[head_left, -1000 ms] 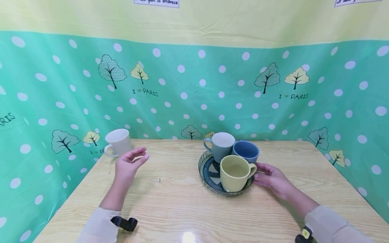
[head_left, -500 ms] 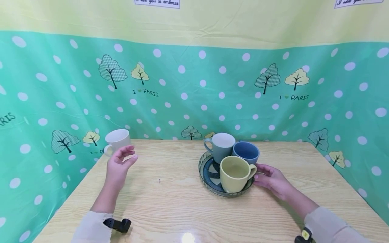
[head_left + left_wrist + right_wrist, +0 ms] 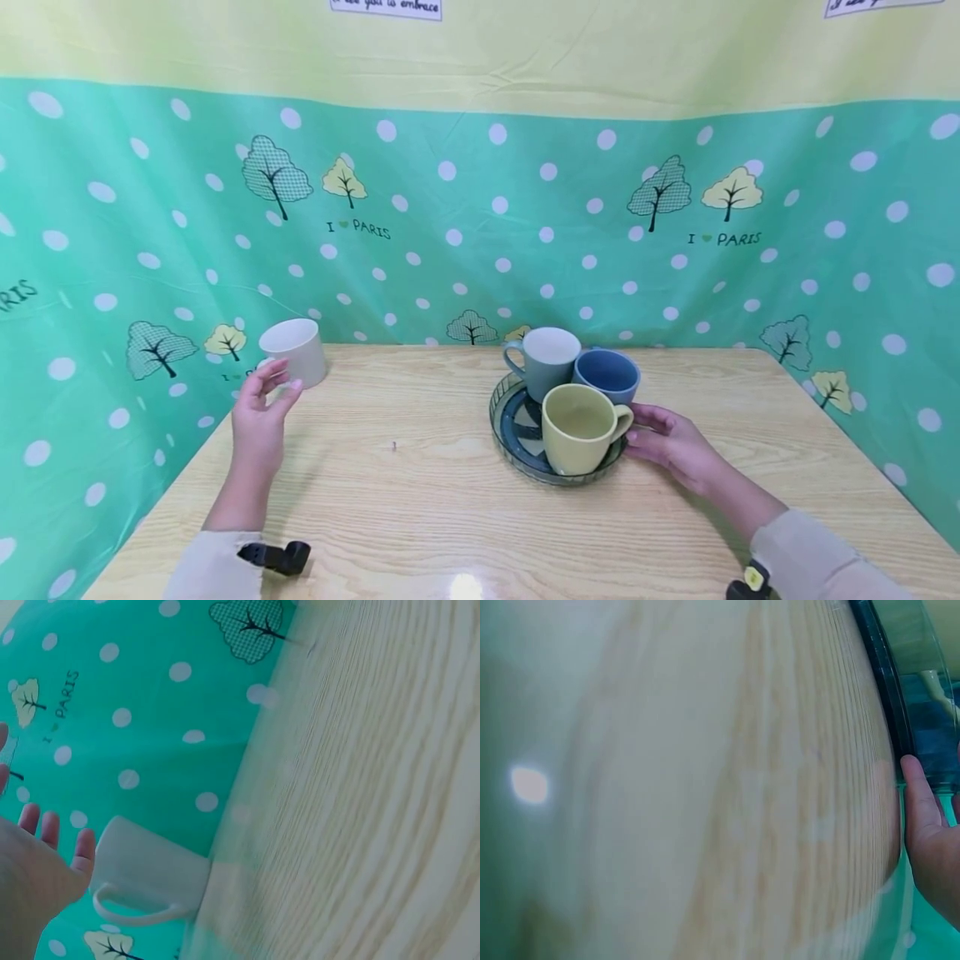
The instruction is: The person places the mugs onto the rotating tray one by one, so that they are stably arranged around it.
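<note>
My left hand (image 3: 258,425) is raised over the table's left side, fingers loosely bent and nothing in them. Its fingertips overlap the handle side of a white mug (image 3: 309,360), which stands upright near the back left corner. In the left wrist view the mug's handle (image 3: 142,919) shows beside the fingers. On the right, my right hand (image 3: 678,450) rests its thumb and fingertips against the side of a round clear-walled tray (image 3: 517,446). The tray bears a yellow mug (image 3: 573,446), a grey-blue mug with white inside (image 3: 543,377) and a darker blue mug (image 3: 624,387).
The wooden table (image 3: 420,517) stretches between the hands and toward the front. A green dotted cloth (image 3: 420,233) hangs behind the table and along both sides. A tiny dark speck (image 3: 394,447) lies on the table left of the tray.
My left hand has moved leftward from the mug's right side, across its front, to its handle side. The right hand, the tray and all the mugs have stayed in place.
</note>
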`<control>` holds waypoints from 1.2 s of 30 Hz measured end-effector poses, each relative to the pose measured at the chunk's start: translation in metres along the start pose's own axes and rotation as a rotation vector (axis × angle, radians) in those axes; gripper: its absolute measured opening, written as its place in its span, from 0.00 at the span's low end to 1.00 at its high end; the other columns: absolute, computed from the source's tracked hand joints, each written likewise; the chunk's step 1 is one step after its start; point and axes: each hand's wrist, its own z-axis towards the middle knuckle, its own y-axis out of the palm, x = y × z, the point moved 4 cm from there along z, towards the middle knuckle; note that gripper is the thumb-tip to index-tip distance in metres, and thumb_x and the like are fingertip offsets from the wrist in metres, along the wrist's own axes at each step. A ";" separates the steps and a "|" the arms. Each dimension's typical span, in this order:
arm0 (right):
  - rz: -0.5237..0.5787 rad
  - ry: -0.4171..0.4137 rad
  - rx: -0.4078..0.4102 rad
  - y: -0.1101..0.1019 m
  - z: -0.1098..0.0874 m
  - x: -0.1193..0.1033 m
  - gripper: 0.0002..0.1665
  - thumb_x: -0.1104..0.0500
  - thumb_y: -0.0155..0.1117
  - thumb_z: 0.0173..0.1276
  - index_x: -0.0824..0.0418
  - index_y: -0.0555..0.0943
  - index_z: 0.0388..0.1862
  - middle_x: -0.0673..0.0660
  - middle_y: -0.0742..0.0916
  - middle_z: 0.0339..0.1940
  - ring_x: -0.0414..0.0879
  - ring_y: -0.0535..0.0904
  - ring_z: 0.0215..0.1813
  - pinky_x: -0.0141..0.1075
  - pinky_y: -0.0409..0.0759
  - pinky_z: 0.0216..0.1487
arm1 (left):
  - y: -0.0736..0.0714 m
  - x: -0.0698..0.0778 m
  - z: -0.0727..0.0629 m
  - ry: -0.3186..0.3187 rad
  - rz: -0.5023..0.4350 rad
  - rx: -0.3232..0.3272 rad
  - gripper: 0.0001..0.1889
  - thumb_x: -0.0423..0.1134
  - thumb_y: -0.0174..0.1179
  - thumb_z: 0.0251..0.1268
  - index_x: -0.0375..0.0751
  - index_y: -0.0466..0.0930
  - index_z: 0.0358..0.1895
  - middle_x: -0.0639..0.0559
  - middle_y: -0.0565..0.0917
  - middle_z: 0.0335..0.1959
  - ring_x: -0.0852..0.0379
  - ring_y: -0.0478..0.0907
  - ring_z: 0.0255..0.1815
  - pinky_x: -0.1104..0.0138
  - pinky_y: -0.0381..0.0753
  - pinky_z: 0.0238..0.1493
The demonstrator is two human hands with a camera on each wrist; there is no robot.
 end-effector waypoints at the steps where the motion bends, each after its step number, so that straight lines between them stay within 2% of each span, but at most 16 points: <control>1: 0.001 0.000 0.000 0.000 0.000 0.000 0.41 0.74 0.57 0.67 0.82 0.46 0.71 0.66 0.73 0.61 0.46 0.82 0.52 0.45 0.82 0.57 | -0.002 0.000 0.000 0.006 -0.007 0.010 0.21 0.23 0.59 0.65 0.30 0.71 0.62 0.54 0.73 0.55 0.58 0.67 0.57 0.81 0.76 0.50; 5: 0.002 -0.002 0.001 0.000 0.001 0.000 0.41 0.75 0.56 0.67 0.82 0.46 0.71 0.63 0.75 0.59 0.46 0.82 0.51 0.44 0.82 0.57 | -0.008 -0.002 0.003 0.018 -0.014 0.055 0.21 0.23 0.60 0.64 0.33 0.73 0.60 0.54 0.73 0.56 0.58 0.68 0.57 0.81 0.77 0.48; 9: -0.001 0.004 0.008 0.000 0.001 0.001 0.41 0.74 0.57 0.67 0.82 0.46 0.71 0.63 0.74 0.59 0.46 0.81 0.51 0.44 0.82 0.57 | -0.016 -0.006 0.007 0.020 0.005 0.116 0.20 0.25 0.62 0.63 0.36 0.74 0.59 0.53 0.74 0.53 0.57 0.68 0.56 0.83 0.78 0.46; 13: 0.000 0.009 0.011 -0.001 0.001 0.002 0.41 0.74 0.57 0.67 0.82 0.46 0.71 0.63 0.74 0.59 0.45 0.81 0.51 0.45 0.82 0.57 | -0.025 -0.011 0.013 -0.002 0.028 0.172 0.21 0.27 0.63 0.63 0.35 0.73 0.60 0.52 0.74 0.54 0.59 0.68 0.55 0.83 0.77 0.45; 18: 0.012 0.007 0.006 -0.002 0.001 0.003 0.42 0.74 0.57 0.67 0.82 0.45 0.72 0.60 0.75 0.57 0.45 0.81 0.51 0.45 0.82 0.56 | -0.034 -0.017 0.023 -0.066 0.026 0.207 0.23 0.32 0.67 0.61 0.41 0.75 0.60 0.53 0.73 0.56 0.59 0.67 0.56 0.83 0.76 0.46; 21: 0.015 0.004 0.006 -0.003 0.002 0.003 0.42 0.75 0.57 0.67 0.81 0.45 0.72 0.60 0.75 0.58 0.45 0.81 0.52 0.45 0.82 0.57 | -0.038 -0.020 0.027 -0.108 0.048 0.225 0.24 0.36 0.70 0.58 0.47 0.76 0.60 0.57 0.73 0.56 0.58 0.66 0.58 0.83 0.76 0.45; 26: 0.006 0.003 0.006 -0.004 0.002 0.003 0.42 0.74 0.57 0.67 0.81 0.45 0.72 0.62 0.75 0.59 0.45 0.81 0.52 0.45 0.82 0.57 | -0.042 -0.022 0.034 -0.178 0.089 0.249 0.27 0.39 0.73 0.55 0.51 0.77 0.60 0.59 0.71 0.56 0.59 0.65 0.60 0.84 0.76 0.42; 31: 0.006 0.003 -0.002 -0.004 0.002 0.003 0.42 0.74 0.57 0.68 0.81 0.45 0.72 0.61 0.75 0.59 0.45 0.81 0.52 0.45 0.82 0.57 | -0.046 -0.028 0.040 -0.254 0.154 0.238 0.29 0.43 0.73 0.54 0.55 0.77 0.62 0.59 0.66 0.63 0.60 0.62 0.62 0.80 0.74 0.47; 36: 0.010 0.004 -0.004 -0.003 0.002 0.004 0.42 0.74 0.57 0.68 0.81 0.45 0.72 0.60 0.75 0.58 0.45 0.81 0.52 0.45 0.82 0.57 | -0.051 -0.036 0.048 -0.314 0.166 0.229 0.30 0.43 0.73 0.54 0.59 0.76 0.63 0.58 0.61 0.70 0.57 0.58 0.67 0.80 0.74 0.48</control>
